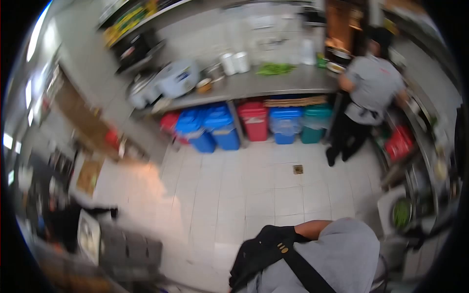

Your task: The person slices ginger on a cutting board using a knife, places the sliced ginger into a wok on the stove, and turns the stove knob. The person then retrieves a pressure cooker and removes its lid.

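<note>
Neither of my hands shows in the head view. At the bottom edge is a torso in a grey shirt (337, 249) with a black apron (259, 251), seemingly my own. Part of a bare arm (312, 229) comes out of the grey sleeve and passes behind the black cloth, so its hand is hidden. Nearest to this arm are the pale tiled floor (273, 200) and, off to the right, a pan of green vegetables (402, 212). What the hands hold, if anything, cannot be seen.
A co-worker in grey (373, 83) stands at the back right by the stove. Along the wall runs a steel counter (273, 85) bearing green vegetables (276, 69). Below it are blue bins (222, 127) and a red bin (254, 119). Another person in black (63, 222) is at left.
</note>
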A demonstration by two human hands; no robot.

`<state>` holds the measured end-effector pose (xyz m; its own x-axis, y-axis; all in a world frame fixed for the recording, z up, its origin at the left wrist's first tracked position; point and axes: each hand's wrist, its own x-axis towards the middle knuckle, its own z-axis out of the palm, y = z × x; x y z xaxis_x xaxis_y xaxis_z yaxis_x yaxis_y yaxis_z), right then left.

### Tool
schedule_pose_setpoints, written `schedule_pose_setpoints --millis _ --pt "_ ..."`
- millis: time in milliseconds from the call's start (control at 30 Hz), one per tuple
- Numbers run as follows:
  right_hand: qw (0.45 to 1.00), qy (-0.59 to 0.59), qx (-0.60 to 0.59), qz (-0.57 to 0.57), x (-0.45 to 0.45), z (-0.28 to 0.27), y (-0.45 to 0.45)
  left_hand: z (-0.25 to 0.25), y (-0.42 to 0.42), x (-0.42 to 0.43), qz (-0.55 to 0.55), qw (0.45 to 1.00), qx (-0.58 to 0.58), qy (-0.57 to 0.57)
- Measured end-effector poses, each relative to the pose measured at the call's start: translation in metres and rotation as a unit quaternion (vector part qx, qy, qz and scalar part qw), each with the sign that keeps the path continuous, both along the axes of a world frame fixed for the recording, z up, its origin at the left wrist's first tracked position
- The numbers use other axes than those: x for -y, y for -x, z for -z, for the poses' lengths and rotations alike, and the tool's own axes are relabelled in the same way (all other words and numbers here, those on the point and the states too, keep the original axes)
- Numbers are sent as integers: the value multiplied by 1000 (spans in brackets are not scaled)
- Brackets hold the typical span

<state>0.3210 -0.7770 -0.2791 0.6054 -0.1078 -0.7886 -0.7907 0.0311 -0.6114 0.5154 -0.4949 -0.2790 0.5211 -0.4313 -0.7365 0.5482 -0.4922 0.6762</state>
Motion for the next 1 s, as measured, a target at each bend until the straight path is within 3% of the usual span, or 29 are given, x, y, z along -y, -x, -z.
schedule_pose_setpoints --millis 300,533,667,700,767,800,833,867,900,933,1000 --pt "975 107 11 -192 91 3 -59 -15 97 -49 -144 988 62 10" --pt "864 134 33 -484 41 11 -145 -38 198 -91 -380 921 31 82" --pt "736 134 120 -652 -39 13 -184 -40 240 -105 -487 858 40 159" --pt "690 116 190 -688 -64 14 -194 -41 250 -109 -511 839 47 179" --pt "558 35 452 -695 -129 -13 -203 -38 266 -116 -551 802 69 221" --pt "599 201 128 -765 -189 -47 -228 -37 272 -124 -570 781 83 242" --pt "466 223 272 -812 -232 -61 -240 -37 277 -132 -585 761 98 264" --pt "473 186 311 -803 -284 -104 -223 -38 279 -139 -597 741 114 285" --pt "482 140 369 -782 -324 -112 -212 -38 283 -149 -611 719 130 305" --pt "404 166 451 -778 -365 -130 -193 -39 285 -157 -621 698 149 323" --pt "345 83 480 -803 -438 -151 -159 -37 290 -168 -647 648 184 357"
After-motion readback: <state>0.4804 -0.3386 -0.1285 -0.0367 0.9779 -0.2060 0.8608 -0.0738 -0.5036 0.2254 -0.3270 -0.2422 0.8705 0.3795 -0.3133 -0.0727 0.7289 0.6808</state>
